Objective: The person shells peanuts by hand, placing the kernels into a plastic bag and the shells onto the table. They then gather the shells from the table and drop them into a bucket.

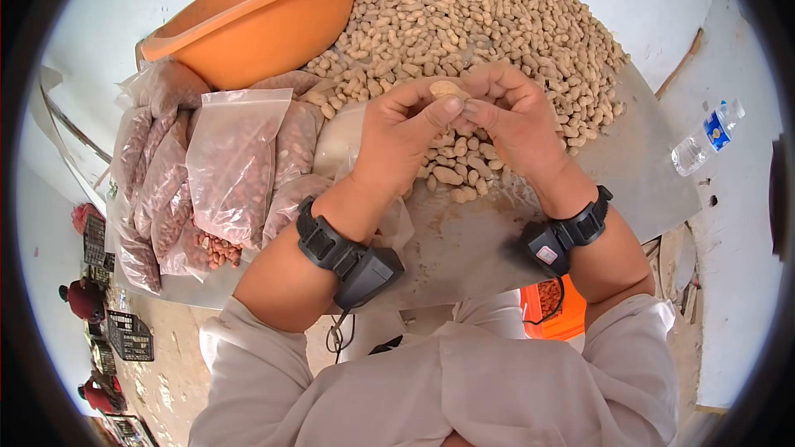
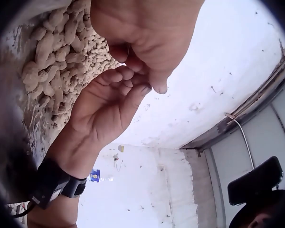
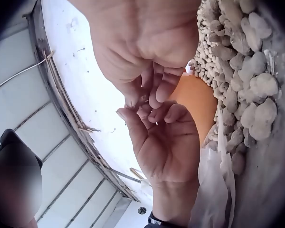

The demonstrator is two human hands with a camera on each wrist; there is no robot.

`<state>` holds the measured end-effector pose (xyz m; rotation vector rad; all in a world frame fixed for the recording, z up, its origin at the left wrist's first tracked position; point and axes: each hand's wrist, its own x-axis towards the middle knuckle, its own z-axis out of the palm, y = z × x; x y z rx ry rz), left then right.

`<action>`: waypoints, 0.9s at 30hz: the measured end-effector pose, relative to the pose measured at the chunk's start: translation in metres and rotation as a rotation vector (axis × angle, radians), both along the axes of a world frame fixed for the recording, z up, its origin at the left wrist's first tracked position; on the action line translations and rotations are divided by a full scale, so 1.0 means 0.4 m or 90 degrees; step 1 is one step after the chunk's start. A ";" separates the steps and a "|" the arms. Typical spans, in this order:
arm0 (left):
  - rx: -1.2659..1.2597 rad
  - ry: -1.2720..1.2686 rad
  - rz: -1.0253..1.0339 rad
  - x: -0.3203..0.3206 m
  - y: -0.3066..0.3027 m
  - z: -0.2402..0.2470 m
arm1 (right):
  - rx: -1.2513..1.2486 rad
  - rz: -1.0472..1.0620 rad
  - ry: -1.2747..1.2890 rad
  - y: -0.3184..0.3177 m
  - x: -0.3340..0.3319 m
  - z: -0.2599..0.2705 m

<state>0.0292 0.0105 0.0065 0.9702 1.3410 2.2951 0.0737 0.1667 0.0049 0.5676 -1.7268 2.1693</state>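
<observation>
A peanut [image 1: 447, 89] in its shell sits between the two hands, above the front of a large peanut heap [image 1: 472, 16]. My left hand [image 1: 404, 122] pinches it between thumb and fingers. From the other side, my right hand [image 1: 523, 120] pinches at it too, thumb tip against thumb tip. In the left wrist view the right hand [image 2: 102, 107] meets the left hand [image 2: 147, 33] at the fingertips. The curled fingers hide the peanut in both wrist views. Under the hands lie several loose peanuts [image 1: 458, 167] on the metal table [image 1: 464, 240].
Clear bags of reddish shelled peanuts [image 1: 236, 153] are piled left of the hands, with loose kernels [image 1: 219, 250] beside them. An orange basin [image 1: 265, 21] stands behind. A plastic bottle [image 1: 704, 141] is at the right. Below the table edge is an orange container [image 1: 563, 314] with reddish contents.
</observation>
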 end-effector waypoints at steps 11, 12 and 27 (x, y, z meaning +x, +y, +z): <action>-0.269 0.227 0.129 0.013 0.027 -0.048 | 0.466 -0.286 0.078 -0.037 0.014 -0.018; -0.265 0.212 0.133 0.014 0.028 -0.048 | 0.471 -0.303 0.070 -0.041 0.016 -0.017; -0.208 -0.014 0.051 -0.007 0.019 -0.045 | 0.321 -0.203 0.038 -0.039 0.003 -0.028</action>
